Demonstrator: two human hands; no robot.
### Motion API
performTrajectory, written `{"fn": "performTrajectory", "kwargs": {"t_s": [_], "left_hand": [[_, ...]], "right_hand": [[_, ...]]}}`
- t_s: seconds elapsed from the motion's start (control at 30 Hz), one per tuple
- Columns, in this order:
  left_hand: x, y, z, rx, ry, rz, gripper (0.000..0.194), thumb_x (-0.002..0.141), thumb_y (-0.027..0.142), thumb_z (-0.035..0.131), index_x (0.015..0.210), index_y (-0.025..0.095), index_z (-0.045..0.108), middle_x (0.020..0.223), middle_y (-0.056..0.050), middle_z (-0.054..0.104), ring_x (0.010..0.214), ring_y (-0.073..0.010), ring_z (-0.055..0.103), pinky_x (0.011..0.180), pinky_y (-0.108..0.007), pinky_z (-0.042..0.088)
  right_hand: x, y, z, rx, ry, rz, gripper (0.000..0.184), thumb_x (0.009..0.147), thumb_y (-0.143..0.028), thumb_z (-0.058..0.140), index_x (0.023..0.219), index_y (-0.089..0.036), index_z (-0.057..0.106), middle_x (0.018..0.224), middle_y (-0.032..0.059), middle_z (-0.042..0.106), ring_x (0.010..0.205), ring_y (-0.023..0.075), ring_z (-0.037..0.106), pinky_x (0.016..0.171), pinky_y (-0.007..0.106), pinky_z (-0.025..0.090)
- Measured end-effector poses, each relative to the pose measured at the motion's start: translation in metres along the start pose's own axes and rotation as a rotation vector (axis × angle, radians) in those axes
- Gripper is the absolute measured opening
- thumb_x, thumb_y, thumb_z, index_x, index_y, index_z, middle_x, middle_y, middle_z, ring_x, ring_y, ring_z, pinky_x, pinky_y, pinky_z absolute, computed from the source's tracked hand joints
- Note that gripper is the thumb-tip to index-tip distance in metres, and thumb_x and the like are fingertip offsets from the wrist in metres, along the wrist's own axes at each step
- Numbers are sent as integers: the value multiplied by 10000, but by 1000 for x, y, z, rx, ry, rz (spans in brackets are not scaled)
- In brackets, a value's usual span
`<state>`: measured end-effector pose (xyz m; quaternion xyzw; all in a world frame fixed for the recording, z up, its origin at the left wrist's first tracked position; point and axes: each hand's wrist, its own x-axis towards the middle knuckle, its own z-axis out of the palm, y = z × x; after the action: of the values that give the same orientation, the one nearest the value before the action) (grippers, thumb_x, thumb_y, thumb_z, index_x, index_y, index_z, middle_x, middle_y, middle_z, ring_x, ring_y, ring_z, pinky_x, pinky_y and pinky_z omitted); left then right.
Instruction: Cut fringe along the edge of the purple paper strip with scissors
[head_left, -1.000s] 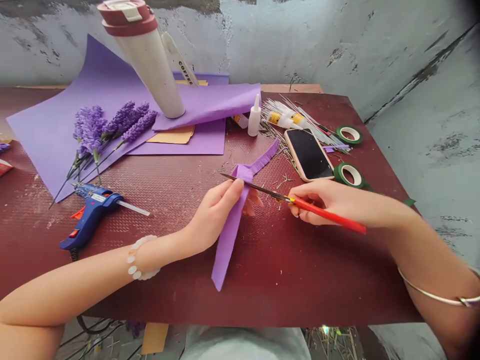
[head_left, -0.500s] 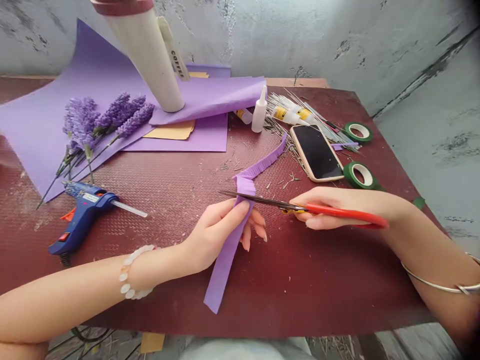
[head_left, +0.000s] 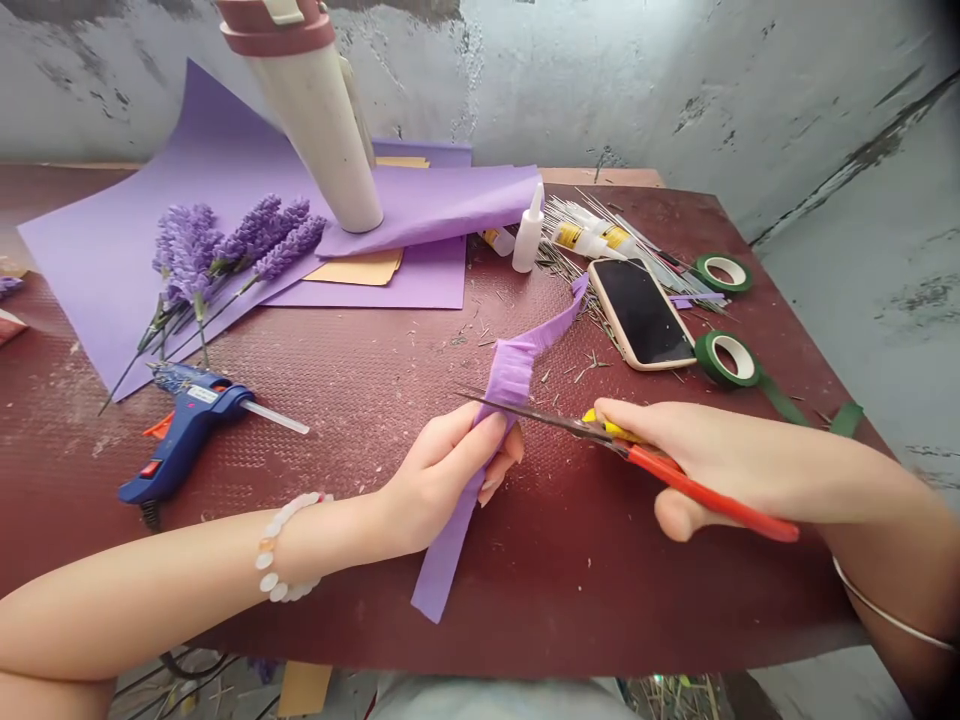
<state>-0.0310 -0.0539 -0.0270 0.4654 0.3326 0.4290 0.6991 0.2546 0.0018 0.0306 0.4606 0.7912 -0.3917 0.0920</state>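
My left hand (head_left: 450,470) pinches a long purple paper strip (head_left: 444,575) between thumb and fingers. The strip's lower end hangs plain toward me; its upper part is cut into a fine fringe and trails off toward the phone. My right hand (head_left: 697,465) grips red-handled scissors (head_left: 720,503), with yellow near the pivot. Their dark blades lie across the strip just above my left thumb, tips pointing left. How far the blades are parted is hard to make out.
A blue glue gun (head_left: 184,430) lies left, below purple flowers (head_left: 191,250). A tumbler (head_left: 322,130) stands on purple paper (head_left: 97,250). Toward the right are a glue bottle (head_left: 528,240), a phone (head_left: 641,310), green tape rolls (head_left: 726,358) and thin wires (head_left: 570,212).
The scissors have tilted, their handles dropping lower, and my right thumb has spread from the other fingers. More fringe shows above my left thumb. The whole view has shifted slightly.
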Motion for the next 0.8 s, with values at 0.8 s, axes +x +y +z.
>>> {"fn": "performTrajectory", "kwargs": {"t_s": [0.8], "left_hand": [[3, 10, 2, 283, 122, 18, 436, 1113, 568, 684, 819, 274, 551, 574, 61, 562, 522, -155, 508, 622, -353, 454]], "right_hand": [[20, -2, 18, -13, 132, 14, 729, 658, -733, 980, 894, -346, 409, 613, -115, 495, 530, 221, 503, 562, 342, 338]]}}
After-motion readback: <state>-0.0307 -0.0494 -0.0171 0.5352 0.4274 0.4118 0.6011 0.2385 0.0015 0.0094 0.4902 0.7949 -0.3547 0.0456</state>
